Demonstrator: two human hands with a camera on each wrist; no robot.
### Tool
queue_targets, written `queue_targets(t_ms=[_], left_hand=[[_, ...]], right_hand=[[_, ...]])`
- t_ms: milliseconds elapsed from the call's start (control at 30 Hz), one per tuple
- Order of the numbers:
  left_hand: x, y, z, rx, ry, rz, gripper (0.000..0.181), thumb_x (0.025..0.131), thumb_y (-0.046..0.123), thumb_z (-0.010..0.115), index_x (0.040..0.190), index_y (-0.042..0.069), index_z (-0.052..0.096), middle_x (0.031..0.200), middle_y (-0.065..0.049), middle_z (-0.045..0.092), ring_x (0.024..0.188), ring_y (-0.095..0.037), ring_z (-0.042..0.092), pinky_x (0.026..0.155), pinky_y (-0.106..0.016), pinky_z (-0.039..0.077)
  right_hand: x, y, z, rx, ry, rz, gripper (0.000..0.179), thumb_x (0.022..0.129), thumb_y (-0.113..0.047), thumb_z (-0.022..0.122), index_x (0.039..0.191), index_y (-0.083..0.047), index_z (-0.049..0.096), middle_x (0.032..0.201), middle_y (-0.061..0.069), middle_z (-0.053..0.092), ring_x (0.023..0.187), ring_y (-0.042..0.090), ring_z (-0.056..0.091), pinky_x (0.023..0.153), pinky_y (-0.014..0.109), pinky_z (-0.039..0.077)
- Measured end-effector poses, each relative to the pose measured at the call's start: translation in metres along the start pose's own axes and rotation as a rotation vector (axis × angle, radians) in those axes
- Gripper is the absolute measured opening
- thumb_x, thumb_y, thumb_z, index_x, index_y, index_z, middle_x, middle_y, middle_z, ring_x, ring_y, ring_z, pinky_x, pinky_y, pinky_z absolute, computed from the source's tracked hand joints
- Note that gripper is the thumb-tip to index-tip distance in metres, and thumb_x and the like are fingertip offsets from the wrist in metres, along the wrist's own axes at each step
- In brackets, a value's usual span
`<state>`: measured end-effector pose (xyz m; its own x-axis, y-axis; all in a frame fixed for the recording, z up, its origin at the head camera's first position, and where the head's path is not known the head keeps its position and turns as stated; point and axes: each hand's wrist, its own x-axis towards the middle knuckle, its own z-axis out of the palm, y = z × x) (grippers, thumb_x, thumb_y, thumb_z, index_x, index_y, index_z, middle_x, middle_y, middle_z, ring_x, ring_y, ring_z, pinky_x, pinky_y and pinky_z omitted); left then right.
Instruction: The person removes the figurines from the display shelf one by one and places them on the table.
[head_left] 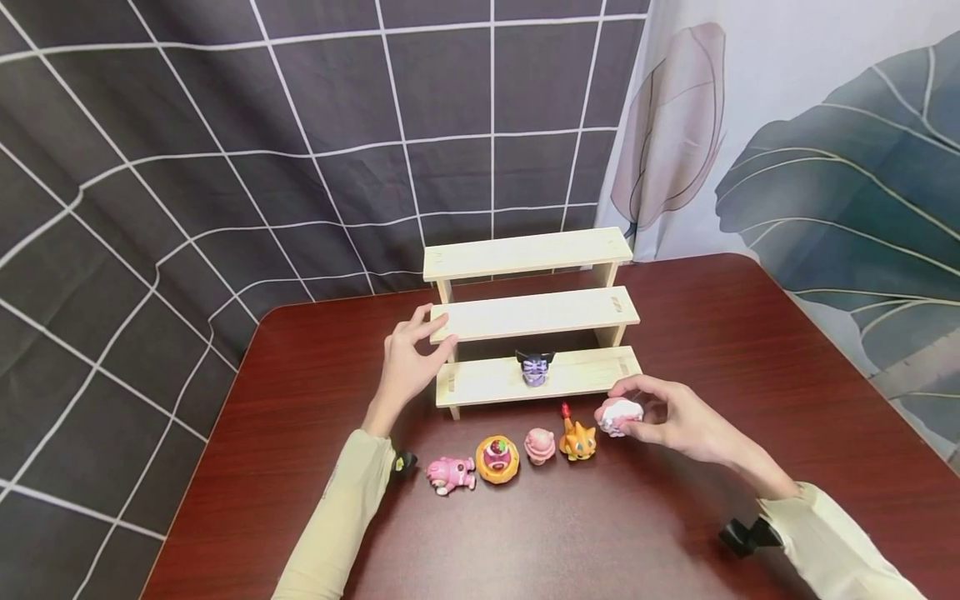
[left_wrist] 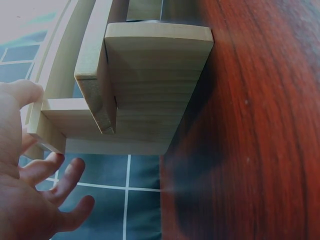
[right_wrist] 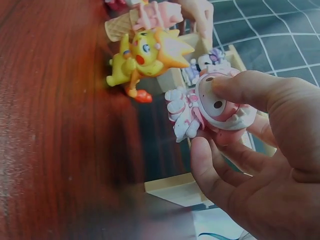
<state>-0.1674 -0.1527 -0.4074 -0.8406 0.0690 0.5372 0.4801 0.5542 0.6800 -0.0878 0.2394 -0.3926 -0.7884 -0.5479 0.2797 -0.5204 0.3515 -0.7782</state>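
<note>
A three-step wooden display stand [head_left: 534, 317] stands on the table. My left hand [head_left: 411, 354] holds the left end of its middle step, and in the left wrist view the other fingers [left_wrist: 67, 182] curl loosely beside the wood. My right hand [head_left: 686, 419] grips a pink-and-white figurine [right_wrist: 212, 102] with a hood and round dark eyes, off the stand's front right corner. On the bottom step sits a purple-and-black figurine [head_left: 535, 368]. Closest to the right hand is an orange figurine with a red-tipped tail [head_left: 579, 442].
Left of the orange figurine, a pink ice-cream-cone figurine [head_left: 540, 446], a round orange tart-like figurine [head_left: 497, 460] and a pink figurine lying down [head_left: 451, 475] line the dark red table [head_left: 525, 542]. Behind the stand hangs a dark checked curtain [head_left: 450, 100].
</note>
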Motion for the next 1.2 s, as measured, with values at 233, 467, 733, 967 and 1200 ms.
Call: queue_targets(t_ms=[233, 467, 733, 967, 1200], left_hand=[[0.001, 0.000, 0.000, -0.003, 0.011, 0.020, 0.037, 0.085, 0.019, 0.081, 0.119, 0.008, 0.074, 0.137, -0.014, 0.060, 0.105, -0.037, 0.059, 0.083, -0.052, 0.041], [0.002, 0.002, 0.000, -0.008, 0.007, 0.009, 0.036, 0.085, 0.019, 0.080, 0.119, 0.008, 0.075, 0.137, -0.015, 0.059, 0.105, -0.037, 0.059, 0.085, -0.052, 0.040], [0.001, 0.002, 0.000, -0.007, 0.009, 0.015, 0.036, 0.085, 0.019, 0.079, 0.119, 0.007, 0.074, 0.137, -0.014, 0.059, 0.106, -0.036, 0.059, 0.084, -0.053, 0.040], [0.001, 0.001, 0.000, -0.009, 0.002, 0.001, 0.036, 0.085, 0.019, 0.080, 0.120, 0.008, 0.074, 0.138, -0.014, 0.059, 0.106, -0.036, 0.059, 0.085, -0.052, 0.040], [0.001, 0.001, 0.000, -0.001, 0.001, 0.005, 0.037, 0.085, 0.019, 0.080, 0.120, 0.008, 0.074, 0.137, -0.013, 0.060, 0.106, -0.037, 0.059, 0.085, -0.053, 0.041]], right_hand=[[-0.003, 0.009, 0.004, 0.000, -0.006, 0.019, 0.039, 0.080, 0.001, 0.082, 0.114, -0.006, 0.065, 0.095, -0.001, 0.070, 0.073, 0.011, 0.062, 0.060, 0.026, 0.051], [-0.006, 0.015, 0.008, -0.004, -0.009, 0.031, 0.038, 0.081, 0.000, 0.082, 0.113, -0.008, 0.065, 0.094, -0.002, 0.068, 0.074, 0.011, 0.062, 0.061, 0.026, 0.051], [-0.009, 0.022, 0.012, 0.023, -0.019, 0.055, 0.037, 0.082, -0.002, 0.082, 0.113, -0.010, 0.064, 0.095, -0.001, 0.068, 0.078, 0.014, 0.062, 0.063, 0.027, 0.052], [-0.011, 0.026, 0.015, 0.037, -0.024, 0.078, 0.038, 0.080, 0.001, 0.082, 0.113, -0.010, 0.064, 0.096, 0.000, 0.067, 0.077, 0.013, 0.062, 0.063, 0.027, 0.052], [-0.012, 0.028, 0.017, 0.020, -0.020, 0.085, 0.039, 0.080, 0.000, 0.082, 0.113, -0.010, 0.064, 0.097, 0.000, 0.066, 0.076, 0.014, 0.061, 0.062, 0.027, 0.052]])
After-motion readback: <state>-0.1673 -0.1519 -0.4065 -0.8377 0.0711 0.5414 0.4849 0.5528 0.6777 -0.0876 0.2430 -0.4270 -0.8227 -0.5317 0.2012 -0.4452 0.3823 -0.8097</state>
